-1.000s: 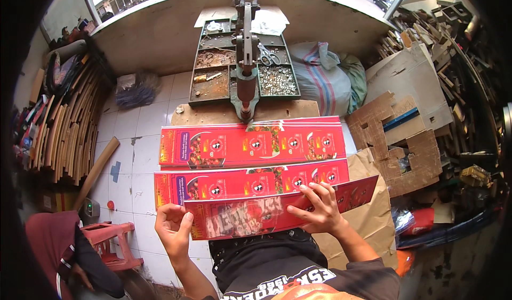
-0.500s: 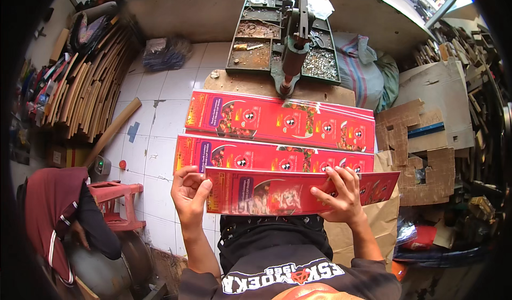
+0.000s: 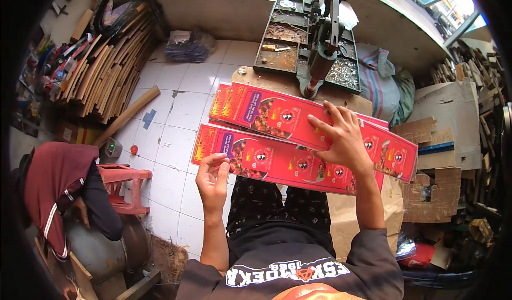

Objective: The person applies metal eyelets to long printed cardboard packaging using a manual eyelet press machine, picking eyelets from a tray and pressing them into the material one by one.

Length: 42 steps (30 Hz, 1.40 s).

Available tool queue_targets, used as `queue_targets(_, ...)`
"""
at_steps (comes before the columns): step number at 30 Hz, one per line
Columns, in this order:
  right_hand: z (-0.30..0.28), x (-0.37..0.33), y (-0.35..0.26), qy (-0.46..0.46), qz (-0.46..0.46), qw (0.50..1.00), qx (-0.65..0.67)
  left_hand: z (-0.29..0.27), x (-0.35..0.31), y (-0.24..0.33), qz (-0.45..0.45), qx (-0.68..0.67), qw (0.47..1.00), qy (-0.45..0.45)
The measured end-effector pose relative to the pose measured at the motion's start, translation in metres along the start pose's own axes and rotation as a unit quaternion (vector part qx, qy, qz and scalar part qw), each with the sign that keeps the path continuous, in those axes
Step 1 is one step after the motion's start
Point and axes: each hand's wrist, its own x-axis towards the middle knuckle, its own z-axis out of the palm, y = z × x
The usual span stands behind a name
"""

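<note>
A long red printed card (image 3: pixel 277 116) lies aslant over a stack of matching red cards (image 3: pixel 220 104) at the far side. My right hand (image 3: pixel 344 137) rests on that slanted card, fingers spread across its face. Nearer to me lies another long red card stack (image 3: pixel 282 164) with food pictures, partly covered by the slanted card and my right hand. My left hand (image 3: pixel 213 180) is beside the left end of the near stack, its fingers loosely curled and apart, nothing visible between them.
Behind the cards stands a hand press (image 3: pixel 322 60) on a wooden board (image 3: pixel 256 78), by a compartment tray (image 3: pixel 282 55) of small metal parts. A person in a maroon top (image 3: pixel 58 177) sits left near a red stool (image 3: pixel 125 185). Cardboard pieces (image 3: pixel 432 188) lean at right.
The card between my hands has moved away from me onto the far stack, with my right hand on it. My left hand has let go of its end. The view has shifted left.
</note>
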Motion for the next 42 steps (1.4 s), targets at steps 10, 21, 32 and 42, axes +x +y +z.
queue_targets(10,0.013,-0.008,-0.005,0.057,0.06,0.995,0.048,-0.016,0.001,0.003,0.018,0.047,0.998,0.022)
queue_targets(21,0.02,-0.172,0.102,0.071,0.482,0.873,-0.005,-0.028,0.093,0.008,0.124,0.381,0.915,0.041)
queue_targets(32,0.051,-0.156,0.172,0.129,0.487,0.802,0.32,-0.001,0.192,-0.012,-0.057,0.348,0.913,-0.205)
queue_targets(42,0.027,-0.135,0.134,0.148,0.51,0.803,0.272,0.011,0.181,-0.01,-0.048,0.318,0.917,-0.234)
